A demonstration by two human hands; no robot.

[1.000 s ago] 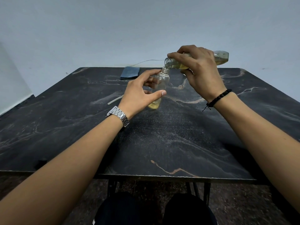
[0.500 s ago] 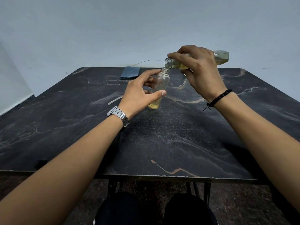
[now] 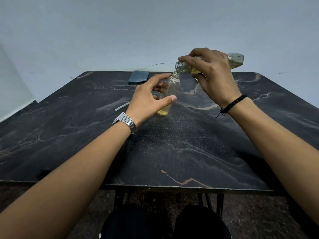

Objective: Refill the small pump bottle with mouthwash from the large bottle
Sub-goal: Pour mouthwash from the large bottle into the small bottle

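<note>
A thin pale tube [image 3: 122, 106] lies flat on the dark, veined, matte marble-look table [image 3: 172, 152], left of the left fingers. One folded blue cloth [image 3: 138, 77] sits beyond them at the far edge. The left hand [image 3: 148, 99], a linked metal watch [image 3: 125, 121] on its wrist, curls thumb and fingers round the one small bottle [image 3: 170, 94]: clear, smooth, cylindrical, capless, upright on the table, with a shallow yellow pool at its base. Just above its neck, the right hand [image 3: 212, 78], wearing one black bead bracelet [image 3: 233, 104], wraps its fingers over the one large bottle [image 3: 236, 60], clear plastic, tipped near horizontal, threaded mouth down-left at the small neck, yellow liquid inside.
</note>
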